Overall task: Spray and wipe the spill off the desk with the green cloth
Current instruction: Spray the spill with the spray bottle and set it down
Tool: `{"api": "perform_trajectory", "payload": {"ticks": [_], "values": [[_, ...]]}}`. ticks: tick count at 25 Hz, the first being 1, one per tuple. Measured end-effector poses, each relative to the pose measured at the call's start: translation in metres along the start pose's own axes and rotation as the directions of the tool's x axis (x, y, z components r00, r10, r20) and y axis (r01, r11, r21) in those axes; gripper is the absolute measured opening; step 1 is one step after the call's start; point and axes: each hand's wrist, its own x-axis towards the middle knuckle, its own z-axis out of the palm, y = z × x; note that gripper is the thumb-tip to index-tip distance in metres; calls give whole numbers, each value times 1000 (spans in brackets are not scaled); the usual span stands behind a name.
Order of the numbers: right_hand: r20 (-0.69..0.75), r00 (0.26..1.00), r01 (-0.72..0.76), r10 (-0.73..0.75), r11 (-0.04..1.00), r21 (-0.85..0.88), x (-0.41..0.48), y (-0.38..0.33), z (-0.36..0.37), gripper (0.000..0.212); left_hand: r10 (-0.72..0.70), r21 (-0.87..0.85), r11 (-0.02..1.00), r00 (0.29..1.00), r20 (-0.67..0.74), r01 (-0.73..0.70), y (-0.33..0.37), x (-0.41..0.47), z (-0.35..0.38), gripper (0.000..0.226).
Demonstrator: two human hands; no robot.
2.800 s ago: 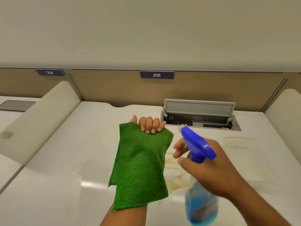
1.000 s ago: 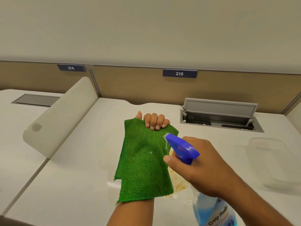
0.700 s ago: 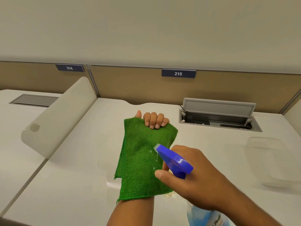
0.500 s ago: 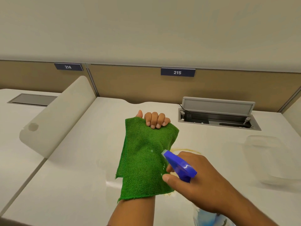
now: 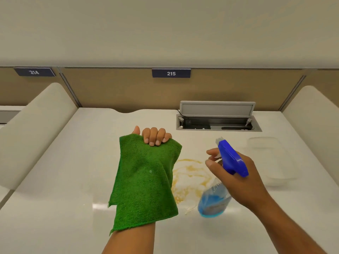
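Head view: left hand point(image 5: 153, 137) fisted on green cloth point(image 5: 145, 180); right hand point(image 5: 244, 182) wraps spray bottle point(image 5: 225, 173).

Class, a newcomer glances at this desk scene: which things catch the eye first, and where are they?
The green cloth, centre, hangs from the raised left hand. To its right, the right hand holds a blue-topped spray bottle. Between them, a yellowish spill marks the white desk.

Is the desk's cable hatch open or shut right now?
Open: the cable hatch lid stands raised, exposing the recess behind the spill.
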Motion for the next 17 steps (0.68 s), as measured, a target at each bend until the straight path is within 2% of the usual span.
{"api": "perform_trajectory", "payload": {"ticks": [7,10,13,17], "values": [[-265,964,-35,26,999,-30,72,86,-60,38,-33,-41,999,999,8,34,-30,-3,6,57],[-349,937,-42,32,999,-21,110,111,-78,34,-46,-29,998,999,2,46,-39,-6,5,55],[-386,921,-64,61,998,4,148,128,-87,31,-54,-16,998,998,32,55,-47,-11,4,48],[-355,928,-107,113,994,36,184,143,-87,37,-32,3,999,999,-1,32,-54,-19,4,45]]}}
